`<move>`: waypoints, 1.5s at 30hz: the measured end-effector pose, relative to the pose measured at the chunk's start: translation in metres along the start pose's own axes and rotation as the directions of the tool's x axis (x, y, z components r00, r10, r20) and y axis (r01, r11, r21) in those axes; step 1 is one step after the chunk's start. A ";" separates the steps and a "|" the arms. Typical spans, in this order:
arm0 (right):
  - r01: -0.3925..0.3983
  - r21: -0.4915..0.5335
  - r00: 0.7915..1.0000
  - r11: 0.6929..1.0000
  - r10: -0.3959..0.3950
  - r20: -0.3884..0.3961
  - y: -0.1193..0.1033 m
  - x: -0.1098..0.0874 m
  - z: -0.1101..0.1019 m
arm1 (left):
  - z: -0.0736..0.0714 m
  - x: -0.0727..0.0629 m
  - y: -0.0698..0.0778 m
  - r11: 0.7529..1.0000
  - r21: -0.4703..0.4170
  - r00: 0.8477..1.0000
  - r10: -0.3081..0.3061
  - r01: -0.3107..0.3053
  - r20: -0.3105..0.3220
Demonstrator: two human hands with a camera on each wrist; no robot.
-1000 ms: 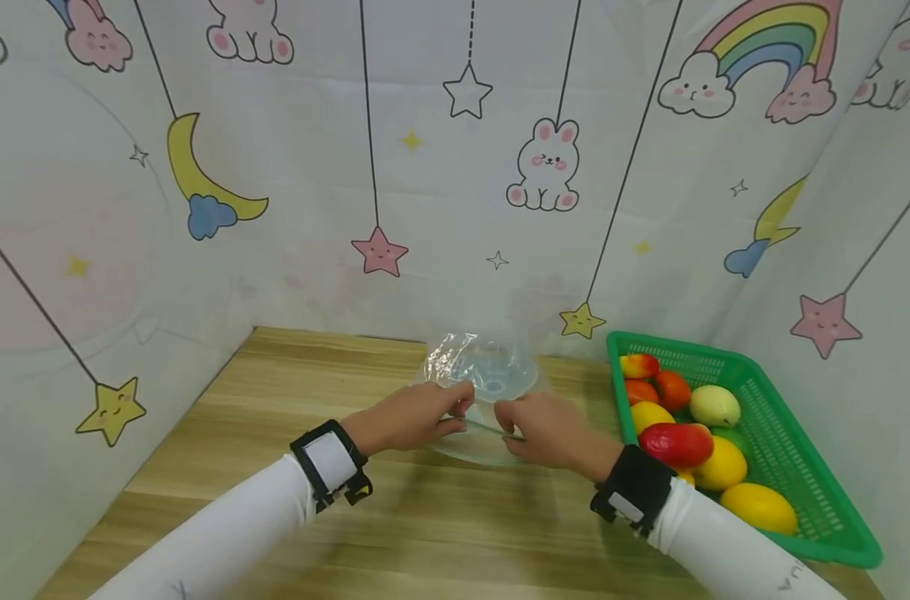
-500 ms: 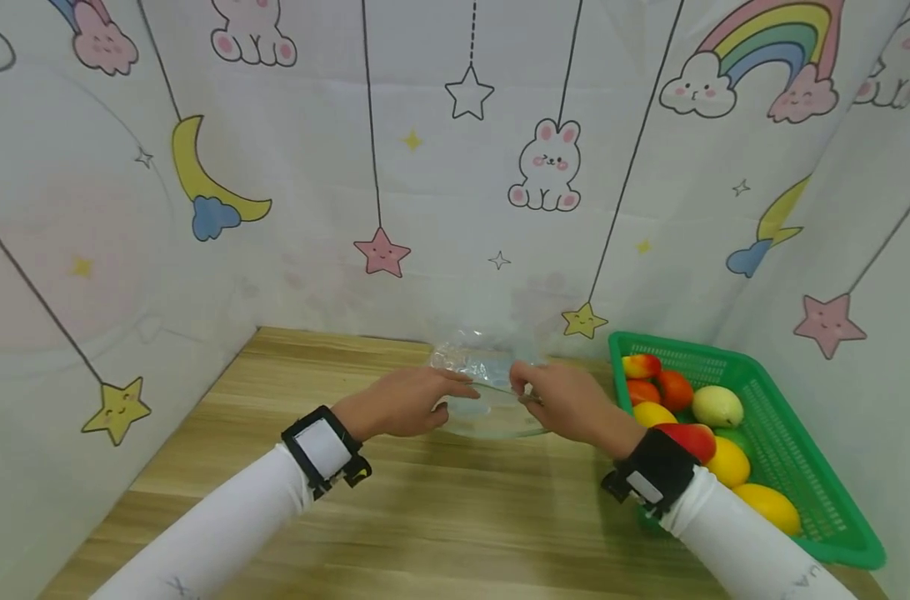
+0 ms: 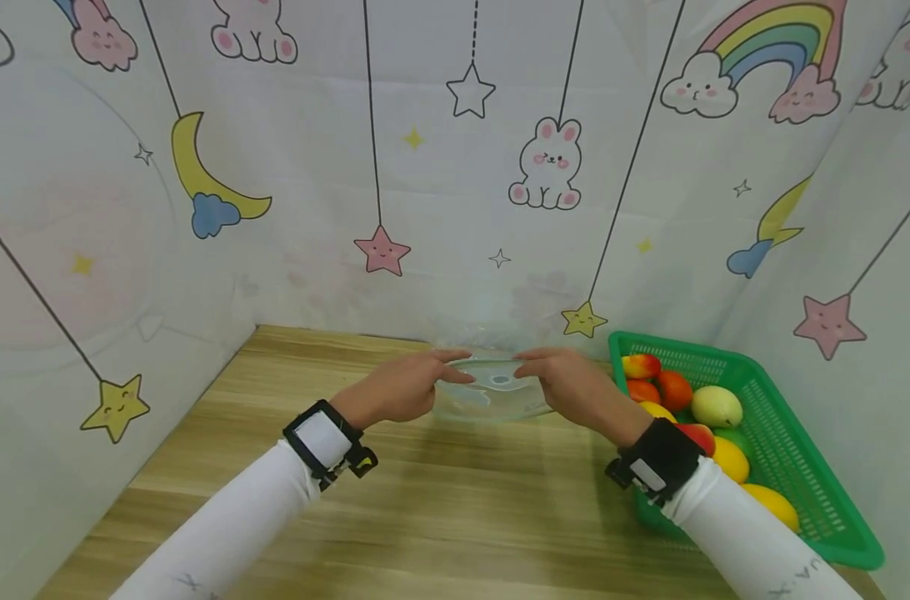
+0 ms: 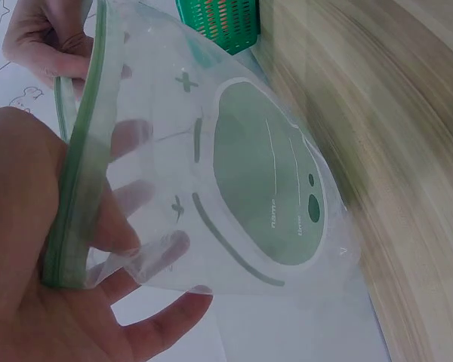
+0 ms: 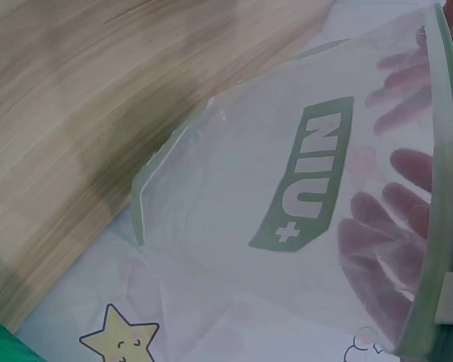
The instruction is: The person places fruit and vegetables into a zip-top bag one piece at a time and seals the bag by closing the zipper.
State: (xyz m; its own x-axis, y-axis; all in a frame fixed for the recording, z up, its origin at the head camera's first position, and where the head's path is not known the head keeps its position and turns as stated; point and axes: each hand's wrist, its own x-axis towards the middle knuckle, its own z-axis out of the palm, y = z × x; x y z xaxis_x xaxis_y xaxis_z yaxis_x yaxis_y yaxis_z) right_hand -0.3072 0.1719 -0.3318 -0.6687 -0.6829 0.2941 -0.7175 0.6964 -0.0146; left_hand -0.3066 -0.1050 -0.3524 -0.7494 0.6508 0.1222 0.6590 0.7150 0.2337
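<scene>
A clear plastic zip bag [image 3: 492,403] with green zip strips hangs between both hands, over the back part of the table. My left hand [image 3: 404,388] holds the left end of its mouth; in the left wrist view the thumb side lies at the green strip [image 4: 81,151] and fingers show through the plastic. The right hand [image 3: 578,392] holds the other end of the mouth, its fingers seen through the film in the right wrist view. Near that end sits a white zip slider [image 5: 451,298]. The strips stand slightly apart. A green label [image 5: 306,177] marks one side of the bag.
On the right, a green basket [image 3: 822,467] holds several fruits, including a yellow one [image 3: 770,507] and a pale round one [image 3: 717,407]. A cloth backdrop [image 3: 440,183] with cartoon prints rises behind the wooden table [image 3: 425,517].
Both hands have moved up and away with the bag, toward the backdrop. Fingers have shifted their hold along the mouth, and the bag now hangs more upright.
</scene>
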 end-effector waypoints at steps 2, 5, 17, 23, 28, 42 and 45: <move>-0.012 -0.004 1.000 1.000 0.012 -0.017 0.001 0.000 0.001 | 0.000 0.002 0.001 0.999 -0.023 0.999 -0.031 0.031 -0.026; -0.009 -0.024 0.998 1.000 0.008 -0.067 0.002 0.000 0.002 | 0.001 0.007 0.003 0.995 -0.080 0.993 -0.063 0.055 -0.096; -0.060 -0.084 0.992 0.995 0.049 -0.119 0.012 0.000 -0.006 | -0.003 0.028 -0.002 0.958 -0.285 0.969 -0.052 -0.020 -0.243; -0.087 -0.062 0.994 0.994 0.082 -0.074 0.013 0.002 -0.010 | -0.010 0.027 -0.005 0.945 -0.325 0.970 -0.048 -0.034 -0.240; -0.105 -0.076 0.994 0.992 0.104 -0.019 0.012 0.005 -0.013 | -0.017 0.026 -0.003 0.937 -0.348 0.978 -0.067 -0.006 -0.197; -0.123 -0.074 0.992 0.990 0.124 0.015 0.015 0.010 -0.024 | -0.008 0.028 0.000 0.922 -0.378 0.941 -0.053 -0.082 -0.335; -0.107 -0.077 0.994 0.991 0.108 0.007 0.013 0.011 -0.022 | -0.007 0.023 -0.001 0.919 -0.387 0.941 -0.061 -0.078 -0.334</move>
State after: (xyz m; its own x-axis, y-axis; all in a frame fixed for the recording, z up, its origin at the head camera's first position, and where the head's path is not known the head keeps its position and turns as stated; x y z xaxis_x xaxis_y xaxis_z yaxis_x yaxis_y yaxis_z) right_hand -0.3193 0.1783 -0.3075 -0.7438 -0.6052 0.2838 -0.6246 0.7805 0.0274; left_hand -0.3246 -0.0927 -0.3426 -0.7666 0.4831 0.4230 0.6389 0.5075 0.5782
